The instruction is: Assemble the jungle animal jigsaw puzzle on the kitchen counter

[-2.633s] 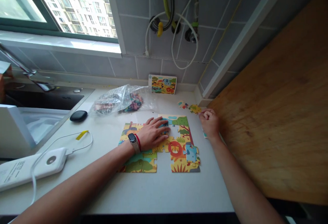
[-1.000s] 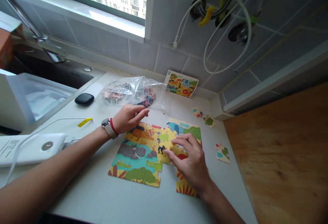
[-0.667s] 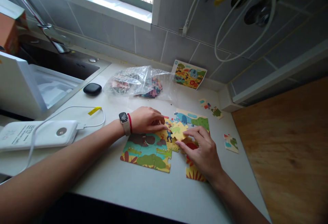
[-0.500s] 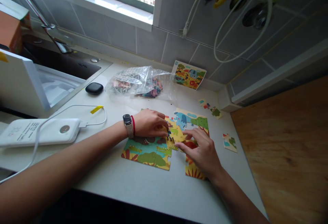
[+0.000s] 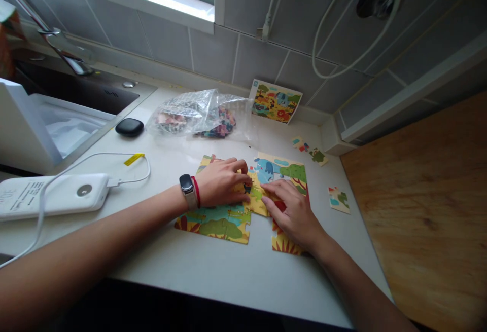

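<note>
A partly joined animal jigsaw lies on the white counter, with a gap at its lower middle. My left hand rests on its left part, fingers apart and bent, the tips touching pieces near the centre. My right hand is over the right part, thumb and fingers closed around the edge of a yellow puzzle piece in the middle. Loose pieces lie to the right, with others farther back. The picture card leans against the tiled wall.
Behind the jigsaw is a clear plastic bag with more pieces. A black case and a white power bank with a cable lie left, near the sink. A wooden board stands at the right.
The yellow piece now lies flatter against the middle pieces, and my right fingers have come lower over it. My left hand stays on the jigsaw. The view has shifted slightly.
</note>
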`<state>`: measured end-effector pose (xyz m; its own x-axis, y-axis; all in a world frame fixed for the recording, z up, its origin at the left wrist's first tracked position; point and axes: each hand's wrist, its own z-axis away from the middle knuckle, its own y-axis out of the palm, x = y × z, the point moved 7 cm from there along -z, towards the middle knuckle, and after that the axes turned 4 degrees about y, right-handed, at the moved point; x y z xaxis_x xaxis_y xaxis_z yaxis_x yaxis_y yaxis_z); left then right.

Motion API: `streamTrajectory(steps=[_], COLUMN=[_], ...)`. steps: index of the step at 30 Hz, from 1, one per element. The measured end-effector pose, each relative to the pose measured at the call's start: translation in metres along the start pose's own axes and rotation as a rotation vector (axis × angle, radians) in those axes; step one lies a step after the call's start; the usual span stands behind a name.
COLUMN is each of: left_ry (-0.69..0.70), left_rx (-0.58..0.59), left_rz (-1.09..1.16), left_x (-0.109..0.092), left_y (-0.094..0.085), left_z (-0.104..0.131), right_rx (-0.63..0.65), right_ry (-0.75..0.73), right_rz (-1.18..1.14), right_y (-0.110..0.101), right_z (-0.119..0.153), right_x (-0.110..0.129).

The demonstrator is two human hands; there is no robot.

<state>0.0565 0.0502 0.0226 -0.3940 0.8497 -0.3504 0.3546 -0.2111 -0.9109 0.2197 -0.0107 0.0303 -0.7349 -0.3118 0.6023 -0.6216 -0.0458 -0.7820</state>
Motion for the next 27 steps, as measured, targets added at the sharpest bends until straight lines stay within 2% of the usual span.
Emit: streamTrajectory(steps=[6, 11, 17, 27], left_ry=[0.178, 0.272, 0.294, 0.322], left_rx=[-0.001, 0.023, 0.066, 0.107], left_rz=[0.144, 0.246, 0.321, 0.338], left_x=[-0.015, -0.03, -0.032, -0.044], left_y=[0.003, 0.005, 0.002, 0.006], left_z=[0.001, 0.003, 0.004, 0.006], right_rx=[0.025, 0.059, 0.049, 0.08], right_ry=[-0.041, -0.043, 0.005, -0.038], right_rz=[0.014, -0.004, -0.046, -0.056], right_y=[0.002, 0.004, 0.003, 0.004], right_z=[-0.001, -0.002, -0.001, -0.003], right_x=[0.003, 0.003, 0.002, 0.003])
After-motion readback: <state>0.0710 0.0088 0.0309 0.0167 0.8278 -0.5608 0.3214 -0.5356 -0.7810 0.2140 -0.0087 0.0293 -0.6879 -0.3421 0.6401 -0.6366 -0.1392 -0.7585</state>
